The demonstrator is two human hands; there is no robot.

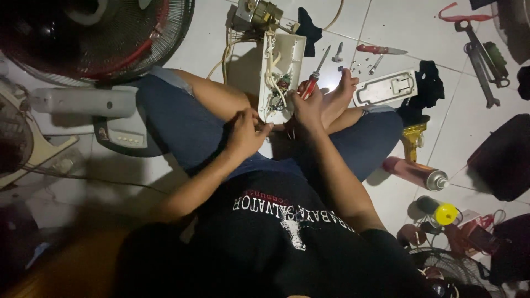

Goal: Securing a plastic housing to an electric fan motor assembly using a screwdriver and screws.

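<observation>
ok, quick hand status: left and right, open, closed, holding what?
Left hand: fingers curled at the lower end of the open white fan housing; a grip cannot be told.
Right hand: closed on the red-handled screwdriver.

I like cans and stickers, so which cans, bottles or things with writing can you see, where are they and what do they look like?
Pink metal spray can: lying on the white floor tiles, right of the person's knee.
Dark bottle with round yellow cap: lying just below that can.
White printed lettering: across the black T-shirt, bottom middle.
</observation>
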